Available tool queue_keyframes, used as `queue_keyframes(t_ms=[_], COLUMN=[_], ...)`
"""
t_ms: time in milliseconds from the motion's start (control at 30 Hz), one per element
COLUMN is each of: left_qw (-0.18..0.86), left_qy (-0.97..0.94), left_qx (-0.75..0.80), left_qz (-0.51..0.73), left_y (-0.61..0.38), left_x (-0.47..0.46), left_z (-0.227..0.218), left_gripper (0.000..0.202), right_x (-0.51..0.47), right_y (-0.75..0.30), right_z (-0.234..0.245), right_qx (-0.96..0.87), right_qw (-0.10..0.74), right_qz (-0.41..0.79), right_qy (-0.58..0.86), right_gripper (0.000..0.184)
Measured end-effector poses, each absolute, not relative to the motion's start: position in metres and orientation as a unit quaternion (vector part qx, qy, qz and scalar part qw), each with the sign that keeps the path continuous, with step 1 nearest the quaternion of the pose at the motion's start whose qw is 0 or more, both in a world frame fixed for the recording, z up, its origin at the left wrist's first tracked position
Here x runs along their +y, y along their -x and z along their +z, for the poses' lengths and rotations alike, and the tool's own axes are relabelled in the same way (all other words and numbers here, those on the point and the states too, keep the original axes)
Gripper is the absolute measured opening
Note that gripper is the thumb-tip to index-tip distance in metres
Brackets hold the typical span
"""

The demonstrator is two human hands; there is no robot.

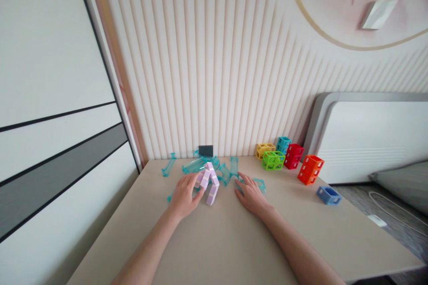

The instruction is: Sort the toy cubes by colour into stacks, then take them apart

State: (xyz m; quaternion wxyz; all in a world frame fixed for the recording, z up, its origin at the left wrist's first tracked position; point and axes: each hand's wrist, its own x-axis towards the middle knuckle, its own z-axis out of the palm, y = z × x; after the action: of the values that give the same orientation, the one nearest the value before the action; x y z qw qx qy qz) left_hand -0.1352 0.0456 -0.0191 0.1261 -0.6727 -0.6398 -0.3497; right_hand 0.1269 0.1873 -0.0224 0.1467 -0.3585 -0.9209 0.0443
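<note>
My left hand (185, 192) pinches one end of a lilac jointed chain of blocks (214, 181), which bends over like an arch above the table. To its right, my right hand (251, 193) is palm down with its fingers spread, holding nothing. Its fingertips touch or nearly touch a clear teal plastic track piece (260, 185), which the hand partly covers. Between and behind the hands lie several more teal track pieces (197, 165), some curved, some straight. A straight teal piece (234, 166) points toward the wall.
At the back right stand open-frame blocks: yellow (265, 150), green (273, 160), teal-blue (283, 144), red (294, 156), orange (310, 169) and blue (329, 196). A black socket (206, 150) is on the ribbed wall (200, 62). A white cabinet (50, 53) borders the table (214, 245) at left.
</note>
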Motion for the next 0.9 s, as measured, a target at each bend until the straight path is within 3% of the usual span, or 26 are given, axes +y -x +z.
queue_keyframes(t_ms=[133, 633, 900], left_qw=[0.113, 0.122, 0.163], left_qy=[0.677, 0.661, 0.690], left_qx=[-0.650, -0.674, -0.656], left_qz=[-0.326, -0.306, -0.259], left_y=[0.126, 0.131, 0.119], left_x=[0.044, 0.041, 0.033], left_z=[-0.024, -0.026, 0.009], left_gripper=[0.058, 0.056, 0.027], right_x=[0.187, 0.185, 0.185], right_y=[-0.126, -0.127, -0.130], right_z=[-0.022, -0.021, -0.019], right_qx=[-0.920, -0.921, -0.922], right_qw=[0.143, 0.152, 0.153], right_qz=[0.047, 0.053, 0.065], right_qy=[0.362, 0.356, 0.350], right_gripper=[0.040, 0.041, 0.040])
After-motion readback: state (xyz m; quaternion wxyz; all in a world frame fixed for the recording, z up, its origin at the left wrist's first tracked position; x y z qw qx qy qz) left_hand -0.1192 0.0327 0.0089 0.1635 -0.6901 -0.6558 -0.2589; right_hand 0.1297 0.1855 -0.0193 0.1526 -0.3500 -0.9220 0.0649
